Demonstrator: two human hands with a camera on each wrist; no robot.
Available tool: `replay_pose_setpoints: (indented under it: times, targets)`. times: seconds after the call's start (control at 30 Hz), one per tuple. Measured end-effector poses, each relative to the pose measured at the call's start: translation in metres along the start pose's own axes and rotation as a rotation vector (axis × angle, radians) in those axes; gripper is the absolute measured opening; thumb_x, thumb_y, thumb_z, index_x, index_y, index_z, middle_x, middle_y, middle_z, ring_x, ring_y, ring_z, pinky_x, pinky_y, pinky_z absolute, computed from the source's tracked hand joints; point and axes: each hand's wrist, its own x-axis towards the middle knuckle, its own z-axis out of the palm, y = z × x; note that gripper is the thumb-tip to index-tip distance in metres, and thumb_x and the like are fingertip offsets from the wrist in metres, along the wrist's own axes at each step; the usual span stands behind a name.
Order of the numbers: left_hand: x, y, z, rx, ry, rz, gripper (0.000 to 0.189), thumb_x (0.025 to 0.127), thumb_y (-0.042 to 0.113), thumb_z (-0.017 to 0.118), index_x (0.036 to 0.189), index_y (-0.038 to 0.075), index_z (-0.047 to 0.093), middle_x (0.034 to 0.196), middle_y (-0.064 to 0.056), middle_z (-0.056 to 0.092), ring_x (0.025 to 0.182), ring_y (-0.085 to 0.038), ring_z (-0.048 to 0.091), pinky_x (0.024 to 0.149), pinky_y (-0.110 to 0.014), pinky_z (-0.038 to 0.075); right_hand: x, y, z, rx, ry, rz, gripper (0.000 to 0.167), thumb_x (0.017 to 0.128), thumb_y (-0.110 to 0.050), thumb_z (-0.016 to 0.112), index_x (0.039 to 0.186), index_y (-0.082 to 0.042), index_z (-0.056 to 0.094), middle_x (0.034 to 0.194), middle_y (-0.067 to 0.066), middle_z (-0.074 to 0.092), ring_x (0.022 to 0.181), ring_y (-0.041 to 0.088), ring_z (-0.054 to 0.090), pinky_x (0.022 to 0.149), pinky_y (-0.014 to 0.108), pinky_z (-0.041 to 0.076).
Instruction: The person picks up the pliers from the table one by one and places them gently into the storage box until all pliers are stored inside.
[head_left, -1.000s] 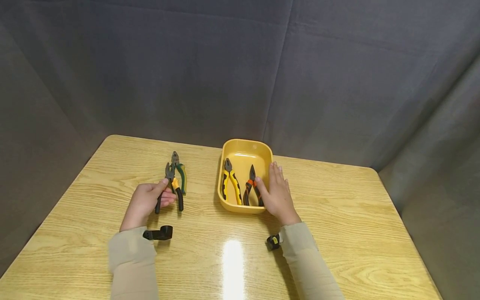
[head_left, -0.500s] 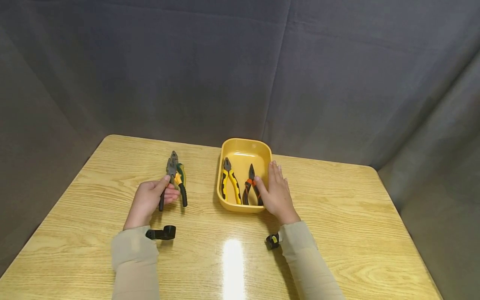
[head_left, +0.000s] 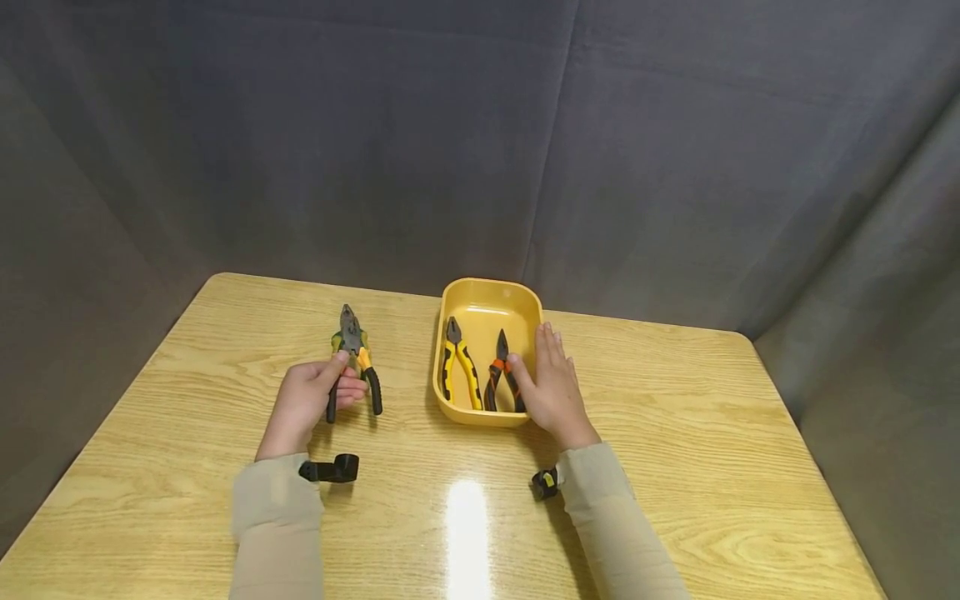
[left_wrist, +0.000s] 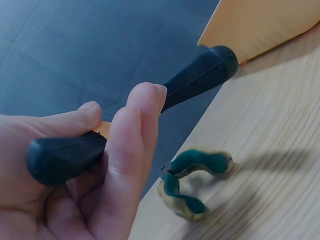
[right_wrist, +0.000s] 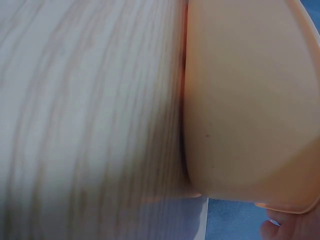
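Note:
In the head view, my left hand (head_left: 307,396) holds combination pliers (head_left: 371,379) by one of their black-and-yellow handles, jaws pointing away. Behind them lie green-handled pliers (left_wrist: 202,162), partly covered in the head view but plain on the table in the left wrist view. My right hand (head_left: 555,392) rests at the right wall of a yellow tray (head_left: 487,418), fingers straight along the outside and thumb over the rim. Inside the tray are yellow-and-black pliers (head_left: 471,375) at left and orange-and-black long-nose pliers (head_left: 497,375) at right, near my thumb.
The wooden table (head_left: 712,467) spreads around the tray, with a bright light reflection (head_left: 468,533) near its front. A grey curtain (head_left: 375,150) hangs behind the table and along its sides. The tray stands close to the back edge.
My left hand has moved slightly right with the combination pliers, which now overlap the green-handled pliers more. My right hand and the tray have stayed nearly still.

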Motion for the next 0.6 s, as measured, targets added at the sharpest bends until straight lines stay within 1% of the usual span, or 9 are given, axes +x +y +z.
replay_pose_setpoints:
  times: [0.23, 0.37, 0.5, 0.6]
  targets:
    - [0.000, 0.000, 0.006, -0.057, -0.027, 0.009, 0.057, 0.109, 0.036, 0.048, 0.113, -0.019, 0.061, 0.088, -0.008, 0.076, 0.076, -0.009, 0.074, 0.074, -0.024, 0.060, 0.001, 0.001, 0.002, 0.002, 0.008, -0.007, 0.084, 0.106, -0.060, 0.029, 0.162, -0.002, 0.006, 0.170, 0.013, 0.004, 0.156, 0.033, 0.003, 0.122, 0.059, 0.009]
    - [0.002, -0.001, 0.009, -0.063, -0.036, 0.010, 0.059, 0.108, 0.038, 0.048, 0.114, -0.018, 0.061, 0.089, -0.010, 0.076, 0.079, -0.013, 0.075, 0.074, -0.026, 0.060, 0.001, 0.002, 0.002, -0.002, 0.003, -0.004, 0.086, 0.105, -0.063, 0.026, 0.162, -0.003, 0.005, 0.170, 0.012, 0.002, 0.156, 0.031, 0.000, 0.122, 0.059, 0.008]
    - [0.003, -0.001, 0.010, -0.056, -0.035, 0.009, 0.059, 0.109, 0.038, 0.047, 0.115, -0.018, 0.061, 0.090, -0.011, 0.076, 0.078, -0.013, 0.075, 0.074, -0.026, 0.060, 0.001, 0.002, 0.002, -0.004, 0.003, -0.001, 0.086, 0.105, -0.064, 0.026, 0.162, -0.003, 0.005, 0.170, 0.012, 0.002, 0.156, 0.030, 0.000, 0.122, 0.058, 0.008]
    - [0.002, 0.000, 0.011, -0.061, -0.024, 0.003, 0.058, 0.109, 0.039, 0.047, 0.114, -0.017, 0.061, 0.089, -0.010, 0.076, 0.078, -0.013, 0.075, 0.074, -0.026, 0.060, 0.001, 0.003, 0.002, -0.004, 0.010, -0.006, 0.085, 0.105, -0.063, 0.026, 0.162, -0.003, 0.006, 0.170, 0.012, 0.004, 0.156, 0.031, 0.001, 0.122, 0.059, 0.009]
